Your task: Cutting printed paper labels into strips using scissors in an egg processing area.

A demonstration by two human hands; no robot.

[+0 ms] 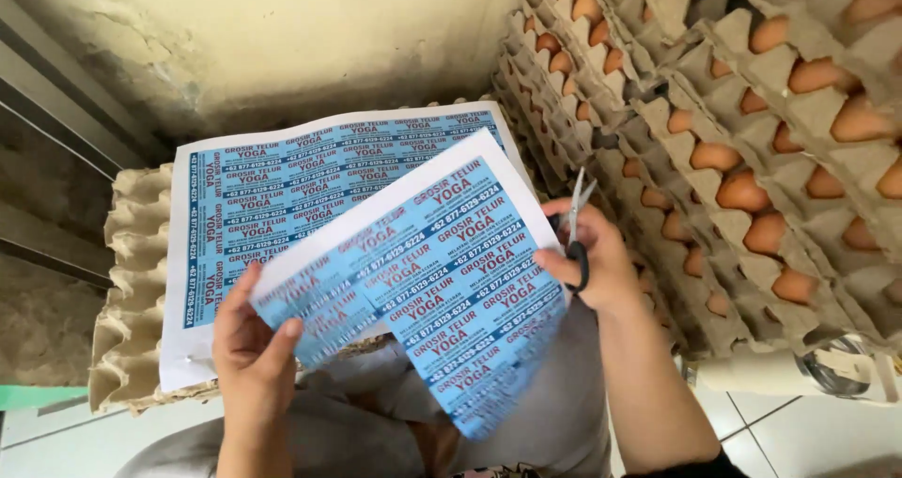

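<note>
A person's left hand (254,351) pinches the blue label sheet (427,276) above the lap while the right hand (592,262) grips scissors (575,217) at its edge; holding the paper taut should keep cuts straight.

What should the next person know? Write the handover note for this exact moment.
Left hand pinches the lower left corner of a blue printed label sheet, held up over the lap.
Right hand grips scissors at the sheet's right edge, blades pointing up.
A second label sheet lies flat on a stack of empty egg trays.
Filled egg trays are stacked to the right.
Done: no finished cut visible. Left: both sheets uncut.
</note>
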